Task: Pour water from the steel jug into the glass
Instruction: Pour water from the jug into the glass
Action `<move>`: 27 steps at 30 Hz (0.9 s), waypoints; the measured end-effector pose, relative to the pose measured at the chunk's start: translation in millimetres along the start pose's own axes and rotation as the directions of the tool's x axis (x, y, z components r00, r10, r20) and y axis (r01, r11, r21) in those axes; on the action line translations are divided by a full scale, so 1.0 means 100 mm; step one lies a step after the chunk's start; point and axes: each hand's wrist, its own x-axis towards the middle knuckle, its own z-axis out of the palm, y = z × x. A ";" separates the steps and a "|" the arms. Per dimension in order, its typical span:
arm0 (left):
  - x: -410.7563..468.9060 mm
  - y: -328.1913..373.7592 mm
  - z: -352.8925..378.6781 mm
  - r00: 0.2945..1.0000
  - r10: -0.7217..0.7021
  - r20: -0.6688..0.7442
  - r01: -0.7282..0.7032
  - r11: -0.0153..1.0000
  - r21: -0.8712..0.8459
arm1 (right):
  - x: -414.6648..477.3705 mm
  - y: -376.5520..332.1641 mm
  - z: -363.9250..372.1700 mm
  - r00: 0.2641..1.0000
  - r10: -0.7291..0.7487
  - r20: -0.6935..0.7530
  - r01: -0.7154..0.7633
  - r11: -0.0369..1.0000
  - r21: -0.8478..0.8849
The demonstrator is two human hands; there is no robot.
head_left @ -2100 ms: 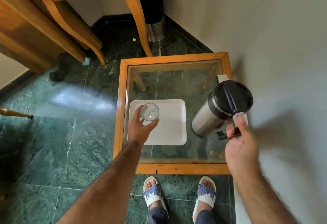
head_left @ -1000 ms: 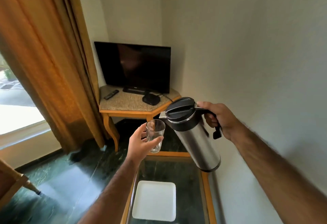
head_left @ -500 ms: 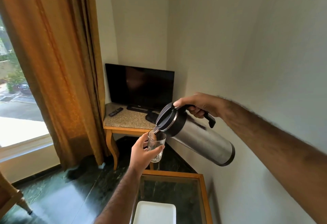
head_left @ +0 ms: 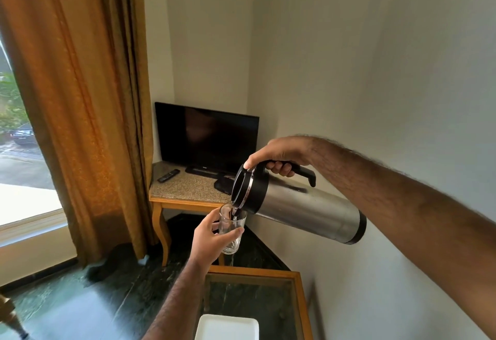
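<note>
A steel jug (head_left: 303, 205) with a black lid and black handle is tipped nearly level, its spout down over the rim of a clear glass (head_left: 233, 228). My right hand (head_left: 279, 156) grips the jug's handle from above. My left hand (head_left: 210, 237) is wrapped around the glass and holds it upright in the air, just below the spout. A thin stream at the spout enters the glass. Both are held above the far edge of the glass-topped table (head_left: 302, 299).
A white square tray (head_left: 228, 327) lies on the wood-framed table below. Beyond stands a corner table (head_left: 185, 192) with a television (head_left: 206, 138) and a remote. An orange curtain (head_left: 80, 98) hangs left by a window. A white wall runs close on the right.
Both hands lifted the glass and jug off the table. The jug has tipped further, from upright to nearly level, bringing its spout onto the glass rim. The view rose.
</note>
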 end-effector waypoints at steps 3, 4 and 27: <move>0.01 0.00 0.00 1.000 -0.008 0.004 0.008 1.000 -0.009 | 0.01 -0.09 -0.04 1.000 0.010 0.017 -0.010 0.999 -0.032; 0.02 -0.01 -0.01 1.000 -0.009 0.004 0.009 1.000 -0.012 | 0.02 -0.12 -0.06 1.000 0.013 0.019 -0.012 0.999 -0.039; 0.07 -0.01 -0.06 1.000 -0.003 -0.008 0.003 0.999 -0.050 | -0.04 -0.52 -0.25 0.998 0.047 0.033 -0.042 0.990 -0.131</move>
